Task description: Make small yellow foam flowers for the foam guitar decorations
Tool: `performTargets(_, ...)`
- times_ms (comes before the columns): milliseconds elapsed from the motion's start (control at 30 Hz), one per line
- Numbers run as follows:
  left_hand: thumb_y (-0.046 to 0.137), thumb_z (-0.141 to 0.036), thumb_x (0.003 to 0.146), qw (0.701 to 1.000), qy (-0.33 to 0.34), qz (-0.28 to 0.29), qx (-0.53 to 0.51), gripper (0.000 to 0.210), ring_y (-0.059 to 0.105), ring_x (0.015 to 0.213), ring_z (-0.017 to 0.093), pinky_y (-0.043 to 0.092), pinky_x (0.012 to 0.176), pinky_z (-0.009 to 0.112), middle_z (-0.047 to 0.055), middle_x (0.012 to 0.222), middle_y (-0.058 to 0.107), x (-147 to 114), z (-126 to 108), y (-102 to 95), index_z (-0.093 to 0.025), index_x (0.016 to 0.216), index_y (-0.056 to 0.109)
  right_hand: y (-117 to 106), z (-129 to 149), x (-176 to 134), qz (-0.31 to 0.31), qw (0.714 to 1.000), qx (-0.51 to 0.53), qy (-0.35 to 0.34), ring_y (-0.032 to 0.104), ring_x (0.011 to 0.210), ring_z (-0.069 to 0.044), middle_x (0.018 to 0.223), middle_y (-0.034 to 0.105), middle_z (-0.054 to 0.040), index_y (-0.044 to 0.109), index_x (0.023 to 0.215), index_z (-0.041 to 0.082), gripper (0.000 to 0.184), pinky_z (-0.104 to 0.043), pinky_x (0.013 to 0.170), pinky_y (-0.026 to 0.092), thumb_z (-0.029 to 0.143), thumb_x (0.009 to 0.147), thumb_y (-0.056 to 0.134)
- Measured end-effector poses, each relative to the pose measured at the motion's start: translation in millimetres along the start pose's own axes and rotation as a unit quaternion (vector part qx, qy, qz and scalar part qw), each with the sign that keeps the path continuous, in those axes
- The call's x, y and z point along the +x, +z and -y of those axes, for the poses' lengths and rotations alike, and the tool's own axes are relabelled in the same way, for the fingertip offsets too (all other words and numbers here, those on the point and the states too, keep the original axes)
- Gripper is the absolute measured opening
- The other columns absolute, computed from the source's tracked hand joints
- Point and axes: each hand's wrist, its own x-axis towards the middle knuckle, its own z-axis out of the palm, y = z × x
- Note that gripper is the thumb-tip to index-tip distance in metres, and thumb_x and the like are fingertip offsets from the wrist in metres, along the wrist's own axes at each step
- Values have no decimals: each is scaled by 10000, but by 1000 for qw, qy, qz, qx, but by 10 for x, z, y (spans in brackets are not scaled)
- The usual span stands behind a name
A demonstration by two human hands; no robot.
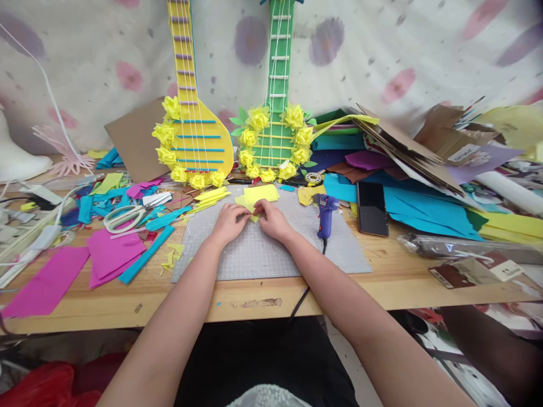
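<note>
Fingers are partly hiding the small yellow paper [255, 218], so its shape is staying unclear; the yellow guitar [201, 127] and green guitar [276, 133] are running off the top edge. The left hand [231, 223] and right hand [271, 219] are curling nearly closed, pinching the paper between them, above the gray mat [258, 260], just before yellow sheets [262, 194].

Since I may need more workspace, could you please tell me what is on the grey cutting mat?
On the cutting mat are yellow sheets and a glue gun. What lies directly beneath the left hand and right hand is covered, so cannot be seen.
</note>
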Motion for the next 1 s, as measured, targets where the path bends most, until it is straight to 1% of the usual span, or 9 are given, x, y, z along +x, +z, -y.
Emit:
performTargets(200,492,-290,794,999,-48,-9,16,187,506,860,192,389,819,345,31,873,659,45,-20,60,-201,797,656,15,-9,27,0,999,28,31,546,805,-140,844,637,0,453,957,211,315,-312,770,421,66,680,419)
performTargets(367,503,-289,785,997,-70,-16,24,172,505,858,195,387,807,341,27,868,657,65,-46,77,-211,789,656,30,-9,34,-7,999,24,36,554,809,-134,848,627,-2,455,980,212,275,-313,780,424,117,723,442)
performTargets(567,523,-239,759,996,-86,-22,10,171,512,833,191,400,778,339,22,833,655,59,-61,79,-223,888,635,37,5,39,-21,998,22,57,560,792,-134,846,624,-4,439,1026,206,288,-307,758,432,153,743,451)
performTargets(667,523,-237,756,996,-90,-27,8,165,519,843,197,404,779,347,25,819,653,54,-68,83,-217,887,620,30,30,34,-15,998,1,53,551,798,-139,859,615,-10,446,1030,205,299,-308,755,430,191,735,494)
performTargets(767,520,-213,747,994,-103,-31,0,201,534,832,192,407,783,351,22,803,652,57,-77,93,-216,934,596,28,58,23,-15,998,-37,41,538,818,-157,881,605,-30,458,1041,196,346,-317,761,423,267,716,554)
performTargets(833,516,-201,745,993,-112,-35,-1,223,540,827,191,407,783,351,19,801,653,61,-84,102,-214,957,582,34,67,17,-18,998,-59,31,531,828,-165,888,600,-41,466,1047,188,361,-319,764,417,295,715,561)
performTargets(1000,516,-217,753,991,-121,-47,13,231,540,856,209,400,782,356,16,808,656,70,-100,123,-214,980,560,68,42,20,-22,996,-86,17,521,851,-174,893,603,-44,469,1057,181,335,-318,779,402,237,732,528)
